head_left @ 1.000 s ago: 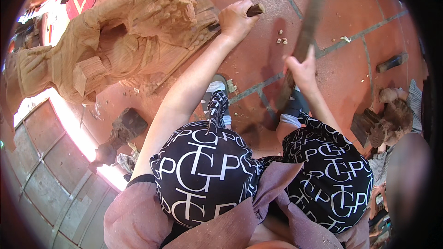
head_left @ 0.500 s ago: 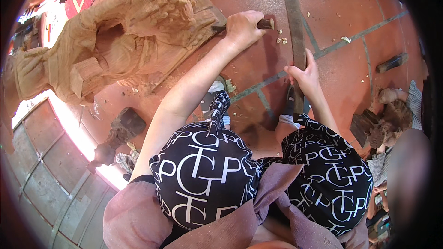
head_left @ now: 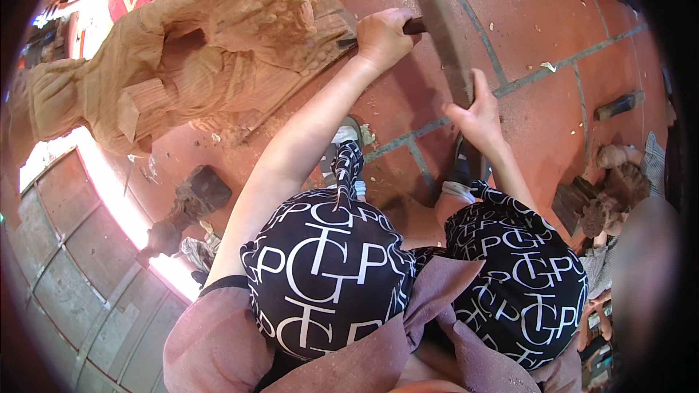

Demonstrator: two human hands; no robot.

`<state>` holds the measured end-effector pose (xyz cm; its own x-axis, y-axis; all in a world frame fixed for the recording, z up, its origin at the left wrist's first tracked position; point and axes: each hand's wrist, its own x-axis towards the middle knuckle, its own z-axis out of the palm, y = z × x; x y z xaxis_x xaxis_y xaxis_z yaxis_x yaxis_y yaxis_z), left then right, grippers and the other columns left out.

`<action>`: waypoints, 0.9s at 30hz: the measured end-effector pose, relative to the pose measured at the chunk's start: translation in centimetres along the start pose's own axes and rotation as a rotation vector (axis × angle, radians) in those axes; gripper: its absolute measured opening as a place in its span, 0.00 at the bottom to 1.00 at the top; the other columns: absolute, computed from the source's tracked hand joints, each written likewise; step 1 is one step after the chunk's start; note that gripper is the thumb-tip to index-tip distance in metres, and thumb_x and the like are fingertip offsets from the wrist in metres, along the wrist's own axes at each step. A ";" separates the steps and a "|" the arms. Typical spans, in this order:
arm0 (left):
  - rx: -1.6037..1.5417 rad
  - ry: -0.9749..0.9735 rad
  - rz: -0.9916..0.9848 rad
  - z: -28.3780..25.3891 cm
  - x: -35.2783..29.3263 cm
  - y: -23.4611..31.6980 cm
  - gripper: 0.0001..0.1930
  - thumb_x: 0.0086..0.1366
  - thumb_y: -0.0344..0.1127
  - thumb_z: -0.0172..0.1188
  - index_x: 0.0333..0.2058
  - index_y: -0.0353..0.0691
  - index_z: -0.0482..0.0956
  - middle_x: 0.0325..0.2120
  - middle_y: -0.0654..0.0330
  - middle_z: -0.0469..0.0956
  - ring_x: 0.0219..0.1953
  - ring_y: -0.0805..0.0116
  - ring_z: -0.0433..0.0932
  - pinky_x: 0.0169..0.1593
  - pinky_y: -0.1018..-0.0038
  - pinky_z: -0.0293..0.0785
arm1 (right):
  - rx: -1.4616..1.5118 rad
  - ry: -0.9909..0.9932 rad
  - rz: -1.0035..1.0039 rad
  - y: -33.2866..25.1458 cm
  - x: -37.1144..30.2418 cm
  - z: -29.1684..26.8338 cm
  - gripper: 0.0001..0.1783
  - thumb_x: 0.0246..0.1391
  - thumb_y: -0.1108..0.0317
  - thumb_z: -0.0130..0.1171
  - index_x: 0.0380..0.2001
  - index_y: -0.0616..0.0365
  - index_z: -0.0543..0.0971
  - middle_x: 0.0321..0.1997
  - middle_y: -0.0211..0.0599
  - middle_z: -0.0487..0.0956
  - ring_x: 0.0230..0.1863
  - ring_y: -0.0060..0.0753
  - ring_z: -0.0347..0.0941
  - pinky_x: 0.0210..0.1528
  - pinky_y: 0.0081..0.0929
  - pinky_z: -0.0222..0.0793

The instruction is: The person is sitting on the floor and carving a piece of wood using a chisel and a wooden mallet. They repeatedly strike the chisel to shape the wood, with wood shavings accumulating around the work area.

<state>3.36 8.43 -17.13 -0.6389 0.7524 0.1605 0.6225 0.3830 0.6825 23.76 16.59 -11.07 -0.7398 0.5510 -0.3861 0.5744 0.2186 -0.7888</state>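
A large pale-brown wood carving (head_left: 204, 76) of a draped figure lies on its side at the upper left. Beside its base, my left hand (head_left: 384, 40) is closed round a chisel (head_left: 415, 25); the dark handle sticks out to the right and the blade points at the carved wood. My right hand (head_left: 482, 120) grips a long flat wooden mallet (head_left: 445, 44), slightly blurred. The mallet's upper part is at the end of the chisel handle; whether they touch, I cannot tell.
Wood chips (head_left: 547, 67) lie scattered over the red tiled floor (head_left: 539, 124). A dark-handled tool (head_left: 617, 105) rests at the right, above smaller dark carvings (head_left: 604, 196). Another dark carved piece (head_left: 196, 196) is at the left, near grey panels (head_left: 65, 269). My knees are below my hands.
The mallet's upper end has swung left, from apart to the end of the chisel handle. My left hand stays round the chisel beside the carving.
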 end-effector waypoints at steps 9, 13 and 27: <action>0.084 -0.052 -0.048 0.3 0.1 -0.3 0.10 0.47 0.44 0.65 0.25 0.46 0.78 0.26 0.60 0.79 0.32 0.54 0.79 0.34 0.60 0.73 | -0.114 0.009 -0.059 0.6 0.8 0.2 0.29 0.43 0.75 0.61 0.52 0.61 0.65 0.40 0.40 0.78 0.42 0.34 0.76 0.47 0.31 0.71; 0.053 -0.023 0.017 -0.1 0.1 -0.1 0.10 0.48 0.41 0.64 0.23 0.43 0.77 0.24 0.57 0.78 0.29 0.52 0.78 0.30 0.60 0.70 | 0.384 0.085 0.093 1.3 0.7 0.4 0.30 0.43 0.74 0.61 0.52 0.62 0.65 0.39 0.42 0.78 0.42 0.37 0.75 0.46 0.32 0.72; 0.077 -0.058 0.005 0.0 0.0 0.3 0.09 0.46 0.40 0.64 0.25 0.45 0.78 0.26 0.59 0.79 0.31 0.54 0.79 0.33 0.61 0.73 | 0.264 0.057 0.105 1.1 0.8 1.7 0.40 0.38 0.67 0.64 0.56 0.69 0.61 0.42 0.55 0.77 0.43 0.46 0.76 0.47 0.34 0.71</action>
<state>3.53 8.55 -16.98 -0.6100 0.7832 0.1203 0.6597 0.4178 0.6247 23.19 15.89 -13.09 -0.6563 0.6054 -0.4504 0.5301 -0.0548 -0.8462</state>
